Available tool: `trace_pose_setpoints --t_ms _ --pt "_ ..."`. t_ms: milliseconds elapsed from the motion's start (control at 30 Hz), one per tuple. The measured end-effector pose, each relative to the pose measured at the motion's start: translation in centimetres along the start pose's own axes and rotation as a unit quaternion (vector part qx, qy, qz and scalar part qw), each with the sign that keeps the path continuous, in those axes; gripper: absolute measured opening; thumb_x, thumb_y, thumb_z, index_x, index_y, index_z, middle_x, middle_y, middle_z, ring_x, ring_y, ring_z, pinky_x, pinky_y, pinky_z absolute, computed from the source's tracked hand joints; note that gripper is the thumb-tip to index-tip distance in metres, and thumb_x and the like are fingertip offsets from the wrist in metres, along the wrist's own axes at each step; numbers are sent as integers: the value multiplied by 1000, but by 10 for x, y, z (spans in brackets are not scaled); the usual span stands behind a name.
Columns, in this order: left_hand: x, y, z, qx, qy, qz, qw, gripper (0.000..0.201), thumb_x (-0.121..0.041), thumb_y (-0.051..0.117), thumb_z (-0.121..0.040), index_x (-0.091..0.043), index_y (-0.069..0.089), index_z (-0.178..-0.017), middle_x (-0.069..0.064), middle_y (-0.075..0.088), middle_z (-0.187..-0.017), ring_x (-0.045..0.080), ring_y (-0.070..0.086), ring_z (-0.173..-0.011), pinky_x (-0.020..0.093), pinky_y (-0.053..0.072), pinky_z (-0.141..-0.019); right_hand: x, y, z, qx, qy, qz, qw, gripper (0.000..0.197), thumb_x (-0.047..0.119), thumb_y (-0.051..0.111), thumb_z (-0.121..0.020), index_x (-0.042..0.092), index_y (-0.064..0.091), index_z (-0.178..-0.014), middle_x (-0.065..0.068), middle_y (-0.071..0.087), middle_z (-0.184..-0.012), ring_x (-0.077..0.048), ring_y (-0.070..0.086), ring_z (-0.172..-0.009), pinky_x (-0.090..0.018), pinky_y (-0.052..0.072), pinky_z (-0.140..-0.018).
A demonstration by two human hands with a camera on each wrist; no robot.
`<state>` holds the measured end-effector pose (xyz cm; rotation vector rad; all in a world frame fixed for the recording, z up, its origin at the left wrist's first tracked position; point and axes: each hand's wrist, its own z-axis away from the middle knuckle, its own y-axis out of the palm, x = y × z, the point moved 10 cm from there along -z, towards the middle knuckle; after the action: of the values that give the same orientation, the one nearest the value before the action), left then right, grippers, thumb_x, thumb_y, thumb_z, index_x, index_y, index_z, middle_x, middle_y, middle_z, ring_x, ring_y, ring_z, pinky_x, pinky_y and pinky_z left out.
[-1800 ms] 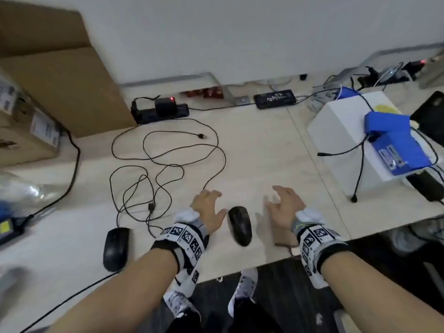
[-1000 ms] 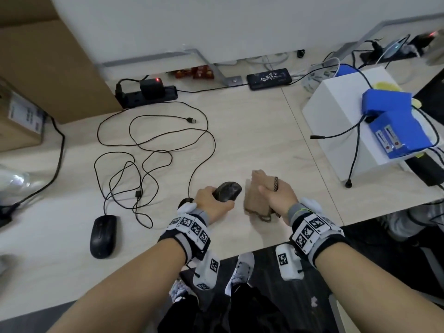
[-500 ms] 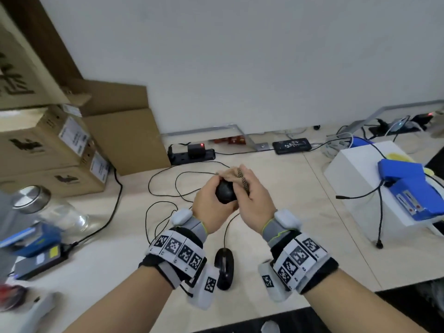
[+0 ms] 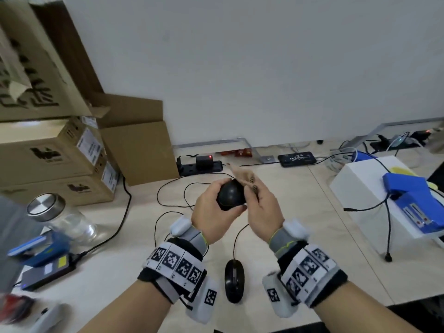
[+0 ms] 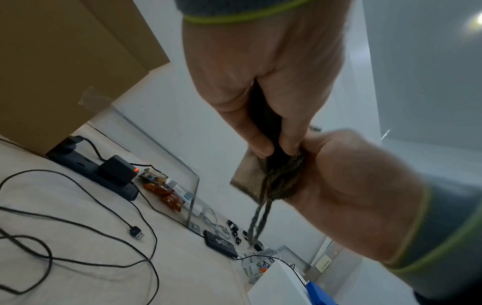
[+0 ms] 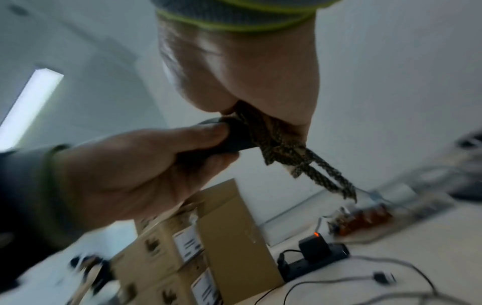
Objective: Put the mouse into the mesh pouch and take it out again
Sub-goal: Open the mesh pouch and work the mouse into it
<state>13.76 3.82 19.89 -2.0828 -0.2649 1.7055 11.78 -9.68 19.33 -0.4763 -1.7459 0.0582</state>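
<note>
Left fingers: the left hand (image 4: 212,216) is wrapped round the black mouse (image 4: 231,194), thumb on one flank and fingertips (image 6: 208,132) on the other, holding it up in the air above the counter (image 4: 300,212).
Right fingers: the right hand (image 4: 263,210) pinches the mouth of the tan mesh pouch (image 4: 242,175); in the left wrist view the pouch (image 5: 271,177) bunches against that hand's fingers.
Mouse: its far end meets the pouch opening, touching the mesh, while most of its body is bare in the head view; how far the nose has entered I cannot tell.
Drawstring: a braided cord (image 5: 256,220) hangs loose below the pouch, clear of the mouse.
Step in hand: the insertion, at its start; removal has not begun.
Next move: it seems to call for the right hand to spread the mouth wider while the left hand pushes the mouse along its length, then slackens its grip so the mesh can slide over the flanks.
Risk: soft mesh may fold inward and catch on the mouse.
Around: a second mouse (image 4: 234,280) lies on the counter below the hands, with loose cables (image 4: 168,188) and cardboard boxes (image 4: 60,152) further out.
</note>
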Motion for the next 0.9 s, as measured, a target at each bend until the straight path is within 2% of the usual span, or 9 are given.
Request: trace_pose_setpoints --t_ms 100,200,300,367,433,533,700,800,900 --pt "8 2 -7 26 -23 -4 999 39 -30 67 -72 -13 65 -107 -5 67 -93 10 64 -86 26 55 -80 48 30 26 53 -182 95 977 39 24 42 -95 19 58 -131 0 44 -148 -19 30 -142 -31 18 -119" --pt "7 4 -9 40 -7 -27 999 28 -22 67 -81 -19 65 -109 -7 70 -101 8 65 -92 18 51 -79 45 29 27 60 -221 115 967 43 24 42 -97 17 50 -139 1 41 -150 -22 26 -146 -33 18 -119" --pt "1 -5 -2 7 -5 53 999 49 -21 83 -70 -26 61 -114 -15 68 -101 -2 63 -90 10 48 -75 6 -6 1 -12 -45 11 999 27 22 44 -99 29 62 -117 15 66 -111 -2 61 -103 -25 46 -91" --pt "-1 -4 3 14 -9 94 995 56 -17 83 -70 -27 58 -119 -10 67 -102 3 66 -85 17 52 -76 -26 -24 -7 -66 112 -55 990 23 23 45 -101 27 67 -98 13 69 -84 -5 64 -76 -31 51 -73" --pt "1 -1 5 28 -27 171 984 56 -6 80 -74 -23 56 -122 2 69 -98 19 70 -74 31 59 -69 -48 -35 -7 -103 205 -143 963 26 27 44 -102 23 69 -94 1 73 -97 -18 68 -95 -42 54 -88" --pt "8 2 7 34 -67 266 961 56 5 72 -79 -17 53 -126 11 67 -100 27 69 -72 37 59 -67 -43 -50 -5 -148 225 -224 937 26 32 45 -101 23 67 -93 -6 70 -112 -27 63 -111 -51 48 -100" --pt "18 9 10 37 -103 342 933 48 3 63 -88 -17 52 -130 13 67 -106 28 69 -81 35 57 -75 2 -55 -4 -156 137 -234 950 25 33 42 -102 27 65 -94 9 69 -106 -14 63 -111 -42 47 -103" --pt "13 17 8 48 -115 377 918 43 2 56 -93 -19 52 -130 13 66 -111 31 68 -87 33 55 -74 33 -52 -2 -161 6 -82 984 31 43 42 -96 26 65 -107 2 67 -116 -15 60 -114 -45 45 -103" --pt "6 27 5 63 -133 425 893 44 4 51 -94 -20 51 -132 9 67 -116 24 68 -95 32 56 -75 47 -13 8 -65 -98 117 986 49 42 38 -93 20 59 -131 -8 52 -137 -25 45 -130 -44 32 -112"
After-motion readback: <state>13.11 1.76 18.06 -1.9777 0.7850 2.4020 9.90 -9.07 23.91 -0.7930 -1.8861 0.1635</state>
